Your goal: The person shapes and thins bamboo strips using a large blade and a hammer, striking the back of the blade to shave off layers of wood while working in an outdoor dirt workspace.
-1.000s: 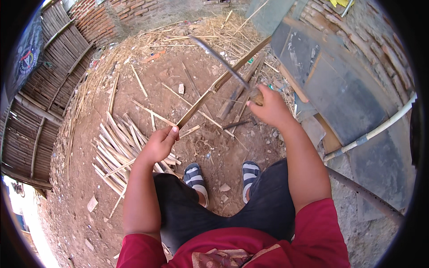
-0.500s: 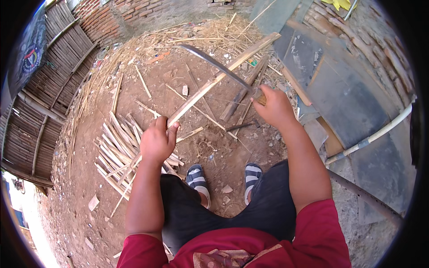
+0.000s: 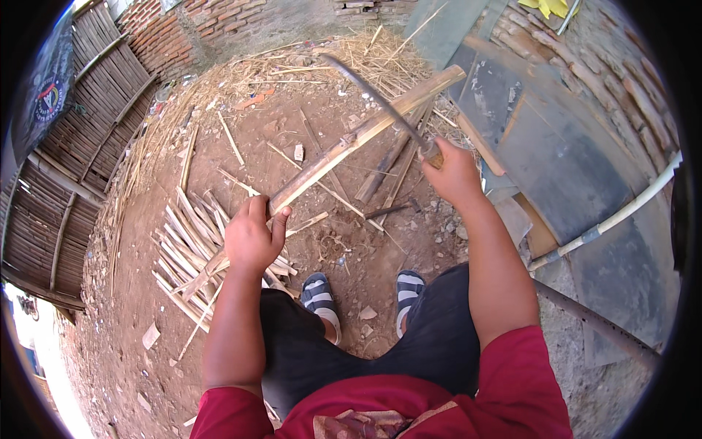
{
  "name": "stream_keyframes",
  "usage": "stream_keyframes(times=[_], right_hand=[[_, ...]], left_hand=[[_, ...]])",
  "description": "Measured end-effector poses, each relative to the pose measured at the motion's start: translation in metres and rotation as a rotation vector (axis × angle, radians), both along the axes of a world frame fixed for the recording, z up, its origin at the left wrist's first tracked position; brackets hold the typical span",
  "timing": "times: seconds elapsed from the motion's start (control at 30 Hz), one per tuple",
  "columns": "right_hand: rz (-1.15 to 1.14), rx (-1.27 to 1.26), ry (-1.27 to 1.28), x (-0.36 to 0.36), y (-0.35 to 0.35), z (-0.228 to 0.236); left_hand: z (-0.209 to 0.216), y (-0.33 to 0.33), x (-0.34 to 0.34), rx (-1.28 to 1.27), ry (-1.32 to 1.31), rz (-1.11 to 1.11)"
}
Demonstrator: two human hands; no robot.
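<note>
Pale wood, bark-brown on one face: one long strip point(image 3: 358, 140), held aslant above the dirt ground point(image 3: 292, 249). Left hand point(image 3: 252, 234) clamped round it toward its near end; right hand point(image 3: 455, 175) closed on the handle of a curved blade point(image 3: 380, 101). Hands well apart. Blade crosses the strip toward its far end; contact cannot be told. Step in hand, by my judgement: trimming the strip. Next move calls for a firm left grip, a shallow blade angle and strokes directed away from my left fingers. Split sticks point(image 3: 183, 249) lie piled at left.
</note>
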State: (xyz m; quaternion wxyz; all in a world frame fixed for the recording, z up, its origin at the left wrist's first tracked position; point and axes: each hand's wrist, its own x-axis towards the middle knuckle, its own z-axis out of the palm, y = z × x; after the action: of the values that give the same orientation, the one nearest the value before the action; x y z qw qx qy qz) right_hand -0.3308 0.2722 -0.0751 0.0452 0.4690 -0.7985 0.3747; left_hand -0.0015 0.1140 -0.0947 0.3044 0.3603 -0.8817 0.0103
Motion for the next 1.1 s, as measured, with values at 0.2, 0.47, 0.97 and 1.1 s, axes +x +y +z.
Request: stream_keyframes(times=[0.2,0.47,0.97,1.1], right_hand=[[0.403,0.076,0.386,0.053,-0.011,0.002],[0.041,-0.133,0.107,-0.012,0.003,-0.006],[-0.158,-0.064,-0.027,-0.027,0.005,-0.004],[-0.004,-0.034,-0.176,-0.022,0.005,-0.014]], left_hand=[[0.0,0.008,-0.006,-0.053,0.038,-0.089],[0.005,-0.002,0.006,-0.032,0.044,-0.001],[-0.001,-0.011,0.012,-0.133,0.075,-0.02],[0.002,-0.005,0.003,-0.086,0.057,-0.006]])
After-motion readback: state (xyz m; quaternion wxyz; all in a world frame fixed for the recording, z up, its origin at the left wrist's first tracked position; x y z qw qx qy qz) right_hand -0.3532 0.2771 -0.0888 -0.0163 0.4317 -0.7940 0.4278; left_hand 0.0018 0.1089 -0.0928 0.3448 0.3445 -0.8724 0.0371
